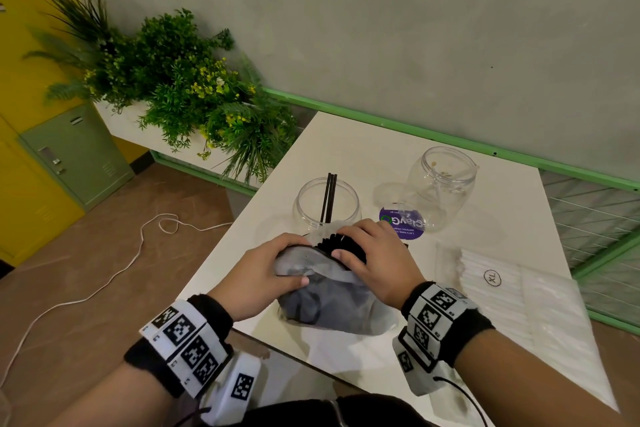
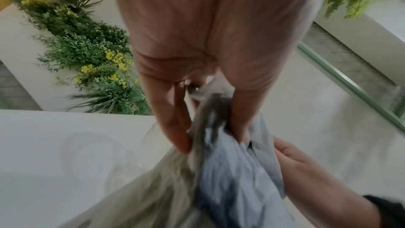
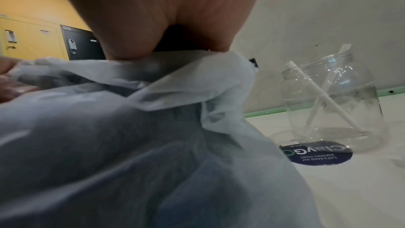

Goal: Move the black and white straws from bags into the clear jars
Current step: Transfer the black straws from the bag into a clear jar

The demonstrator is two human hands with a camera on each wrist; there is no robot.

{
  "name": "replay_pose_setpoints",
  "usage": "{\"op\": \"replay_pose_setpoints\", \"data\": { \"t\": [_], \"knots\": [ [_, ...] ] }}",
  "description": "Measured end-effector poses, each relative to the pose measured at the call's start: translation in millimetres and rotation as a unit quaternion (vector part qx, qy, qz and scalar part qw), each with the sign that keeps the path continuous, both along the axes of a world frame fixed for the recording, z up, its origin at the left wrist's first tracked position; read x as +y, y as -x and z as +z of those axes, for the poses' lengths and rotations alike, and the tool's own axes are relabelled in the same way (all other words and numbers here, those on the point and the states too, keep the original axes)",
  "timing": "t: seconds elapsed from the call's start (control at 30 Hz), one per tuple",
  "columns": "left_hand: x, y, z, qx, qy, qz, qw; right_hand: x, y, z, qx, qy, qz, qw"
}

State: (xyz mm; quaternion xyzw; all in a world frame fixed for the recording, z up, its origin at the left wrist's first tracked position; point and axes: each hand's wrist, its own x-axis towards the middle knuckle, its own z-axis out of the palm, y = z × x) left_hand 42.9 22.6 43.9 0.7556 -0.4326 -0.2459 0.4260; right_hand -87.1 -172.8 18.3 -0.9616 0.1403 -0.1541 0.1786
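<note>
Both hands are working at the grey bag (image 1: pixel 332 305) that is lying on the white bench (image 1: pixel 346 149) at the six o'clock edge of it. The left hand (image 1: pixel 266 270) is gripping the bag's mouth from nine o'clock, its grip clamped on the plastic: the left wrist view is showing thumb and fingers (image 2: pixel 173 124) pinching a gathered fold of the bag (image 2: pixel 230 171). The right hand (image 1: pixel 377 260) is closing over the bundle of black straws (image 1: pixel 341 244) sticking out of the bag's mouth, its grip wrapped round their ends, thumb at the near side and fingers at the far side. In the right wrist view the bag (image 3: pixel 131 145) is filling most of the picture, and the straws are barely showing there.

At twelve o'clock from the bag, just beyond the hands, the nearer clear jar (image 1: pixel 327 204) is standing upright and holding three black straws (image 1: pixel 329 196) that are leaning against its rim. At one to two o'clock the second clear jar (image 1: pixel 441 187) is standing with white straws (image 3: pixel 324 96) leaning inside it. A round purple sticker (image 1: pixel 403 224) is lying on the bench between the two jars. At three o'clock from the hands, the clear bag of white straws (image 1: pixel 502 288) is lying flat, marked XL.
</note>
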Motion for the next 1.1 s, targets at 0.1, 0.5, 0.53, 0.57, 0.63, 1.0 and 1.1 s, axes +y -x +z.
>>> {"op": "replay_pose_setpoints", "data": {
  "t": [0.1,0.5,0.53,0.57,0.63,1.0,1.1],
  "knots": [
    [-2.1,3.9,-5.0,0.002,0.058,0.056,0.997,0.2,-1.5,-0.6,-0.009,-0.006,0.001,1.000],
    [-14.5,11.6,-5.0,0.155,0.065,0.117,0.979,10.1,-1.8,-0.6,-0.006,-0.011,0.029,0.999],
    [-15.6,12.4,-3.8,0.154,0.063,0.114,0.979,10.6,-2.3,-1.2,-0.007,-0.011,0.032,0.999],
    [-16.2,12.8,-2.0,0.169,0.055,0.104,0.979,11.1,-2.4,-1.7,-0.009,-0.014,0.035,0.999],
    [-17.6,13.9,0.5,0.201,0.038,0.080,0.976,11.3,-3.1,-2.2,-0.016,-0.021,0.039,0.999],
    [-19.9,10.6,-3.0,0.106,-0.027,-0.006,0.994,11.8,-8.1,-3.3,-0.066,0.003,0.026,0.997],
    [-19.0,9.1,-3.8,0.076,-0.036,0.021,0.996,9.7,-9.5,-3.9,-0.073,0.035,0.029,0.996]
  ]
}}
